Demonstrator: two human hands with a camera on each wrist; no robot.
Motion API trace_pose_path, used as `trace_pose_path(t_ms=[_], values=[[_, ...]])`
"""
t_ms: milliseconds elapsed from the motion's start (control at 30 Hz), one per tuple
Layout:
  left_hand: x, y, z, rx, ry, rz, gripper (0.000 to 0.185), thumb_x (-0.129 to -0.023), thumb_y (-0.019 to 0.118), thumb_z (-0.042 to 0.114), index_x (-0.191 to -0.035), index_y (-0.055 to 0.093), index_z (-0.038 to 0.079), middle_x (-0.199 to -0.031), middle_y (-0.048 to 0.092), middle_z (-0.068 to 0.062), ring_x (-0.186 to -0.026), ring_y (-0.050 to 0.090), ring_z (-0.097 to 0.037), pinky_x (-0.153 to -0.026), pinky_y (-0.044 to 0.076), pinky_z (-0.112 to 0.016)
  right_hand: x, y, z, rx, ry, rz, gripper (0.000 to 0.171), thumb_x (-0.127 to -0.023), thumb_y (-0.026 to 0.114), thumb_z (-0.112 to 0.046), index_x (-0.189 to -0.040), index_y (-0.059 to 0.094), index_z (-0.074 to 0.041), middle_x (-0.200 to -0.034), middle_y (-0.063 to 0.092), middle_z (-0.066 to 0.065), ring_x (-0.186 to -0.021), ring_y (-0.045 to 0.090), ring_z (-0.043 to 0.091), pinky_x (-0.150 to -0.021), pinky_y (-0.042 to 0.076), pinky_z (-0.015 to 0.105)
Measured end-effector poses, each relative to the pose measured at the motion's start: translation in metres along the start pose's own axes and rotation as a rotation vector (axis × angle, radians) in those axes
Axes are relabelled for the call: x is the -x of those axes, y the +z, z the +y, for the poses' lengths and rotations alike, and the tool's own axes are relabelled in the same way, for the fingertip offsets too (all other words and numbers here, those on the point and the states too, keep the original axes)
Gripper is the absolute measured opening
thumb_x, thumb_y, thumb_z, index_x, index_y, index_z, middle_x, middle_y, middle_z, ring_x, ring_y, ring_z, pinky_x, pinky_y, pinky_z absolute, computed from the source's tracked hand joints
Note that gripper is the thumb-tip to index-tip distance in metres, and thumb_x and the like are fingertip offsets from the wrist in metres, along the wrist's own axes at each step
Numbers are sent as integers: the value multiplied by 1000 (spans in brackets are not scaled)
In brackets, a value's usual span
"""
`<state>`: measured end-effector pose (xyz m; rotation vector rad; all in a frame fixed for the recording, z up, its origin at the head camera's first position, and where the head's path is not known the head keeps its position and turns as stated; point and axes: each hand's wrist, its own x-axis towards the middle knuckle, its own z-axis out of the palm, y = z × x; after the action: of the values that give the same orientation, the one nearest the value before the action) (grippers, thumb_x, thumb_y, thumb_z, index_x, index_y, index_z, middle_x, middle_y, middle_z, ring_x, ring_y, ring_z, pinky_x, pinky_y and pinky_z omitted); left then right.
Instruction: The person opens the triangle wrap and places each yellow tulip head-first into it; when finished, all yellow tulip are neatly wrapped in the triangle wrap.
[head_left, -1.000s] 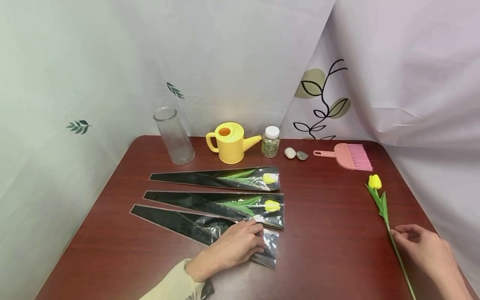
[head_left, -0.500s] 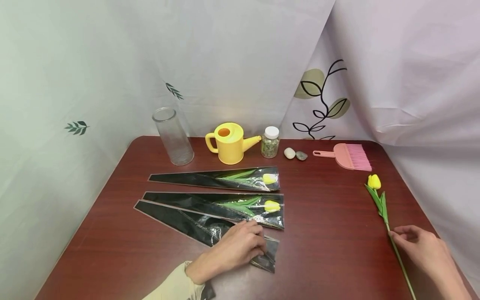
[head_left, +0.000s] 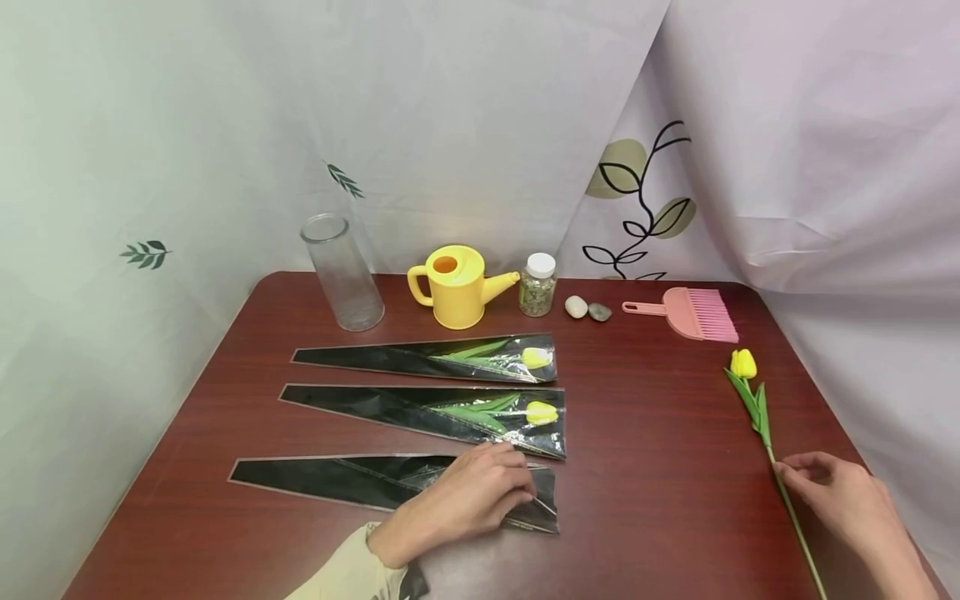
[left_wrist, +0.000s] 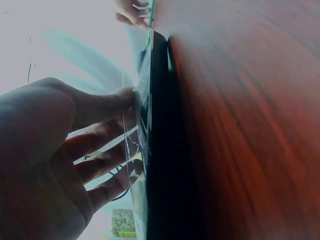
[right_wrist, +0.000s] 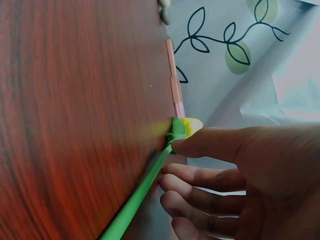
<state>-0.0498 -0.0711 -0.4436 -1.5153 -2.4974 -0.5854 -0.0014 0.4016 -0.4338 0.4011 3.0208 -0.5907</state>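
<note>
My left hand (head_left: pixel 468 496) pinches the clear front film of a black-backed flower sleeve (head_left: pixel 315 475), the nearest of three on the table; in the left wrist view the sleeve (left_wrist: pixel 167 150) shows edge-on, its film between thumb and fingers. Beyond lie two similar sleeves, a middle sleeve (head_left: pixel 352 400) and a far sleeve (head_left: pixel 360 357), each holding a yellow tulip. At the right, my right hand (head_left: pixel 843 492) holds the stem of an unwrapped yellow tulip (head_left: pixel 762 421) with thumb and fingertips. Its green stem (right_wrist: pixel 135 205) runs along the table, bloom pointing away from me.
Along the back stand a glass vase (head_left: pixel 345 275), a yellow watering can (head_left: pixel 459 292) and a white-lidded jar (head_left: pixel 537 287). A white pebble (head_left: pixel 576 307), a grey pebble (head_left: pixel 600 312) and a pink brush (head_left: pixel 686 314) lie to their right. Fabric hangs behind.
The nearest sleeve has swung, its narrow left end coming towards me and away from the middle sleeve. My left hand keeps its place on the film; the right hand and tulip stay nearly still.
</note>
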Motion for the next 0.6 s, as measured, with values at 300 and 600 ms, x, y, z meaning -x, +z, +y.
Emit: trace_pose_path(t_ms=[300,600], values=[[-1,-1,1,21,-25,-19,12,-83,77,23,-82,66,27,-84,57,19,-79,49,0,-75,43,-17,-5,2,-9,5,-25,28,37,-91,67,-42,-88,72,-5,-76,69,3,-63,56,16,-52,39,34],[-4,-2,1,36,1,-7,8,-85,76,27,-85,68,27,-86,57,19,-80,50,1,-76,43,-17,-7,4,-16,9,79,63,38,-89,68,-45,-87,73,-7,-76,68,5,-67,59,30,-53,37,39]])
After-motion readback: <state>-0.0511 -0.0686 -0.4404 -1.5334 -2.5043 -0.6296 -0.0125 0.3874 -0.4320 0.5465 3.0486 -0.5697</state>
